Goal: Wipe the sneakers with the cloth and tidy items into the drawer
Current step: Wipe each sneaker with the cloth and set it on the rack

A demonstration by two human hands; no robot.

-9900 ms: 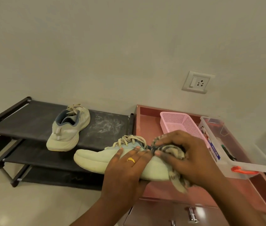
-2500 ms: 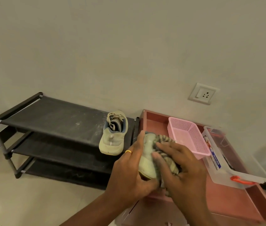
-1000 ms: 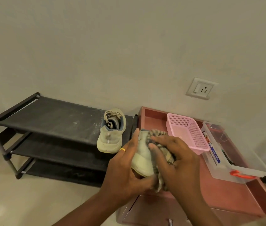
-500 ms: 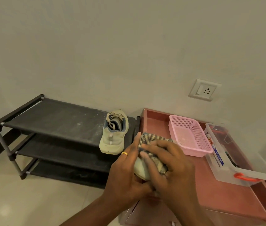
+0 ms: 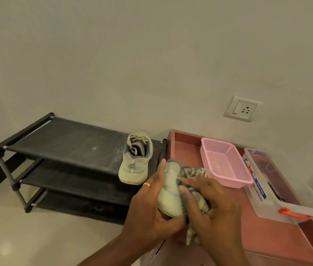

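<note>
Over the counter's [image 5: 267, 237] 7 o'clock corner, the left hand [image 5: 148, 210] grips the sneaker [image 5: 170, 191] while the right hand [image 5: 215, 206] grasps the striped cloth [image 5: 192, 172] against its side; firm bracing and short overlapping strokes should serve best.

Two hands wipe a pale sneaker above a pink cabinet top [image 5: 267, 235].
The left hand [image 5: 149, 212] grips the pale sneaker [image 5: 170, 194] while the right hand [image 5: 215, 210] presses a striped cloth [image 5: 193, 172] against its right side. A second sneaker [image 5: 136, 162] stands on a black shoe rack [image 5: 71, 139]. A pink basket [image 5: 226, 160] and a clear storage box [image 5: 267, 204] sit on the cabinet top.
</note>
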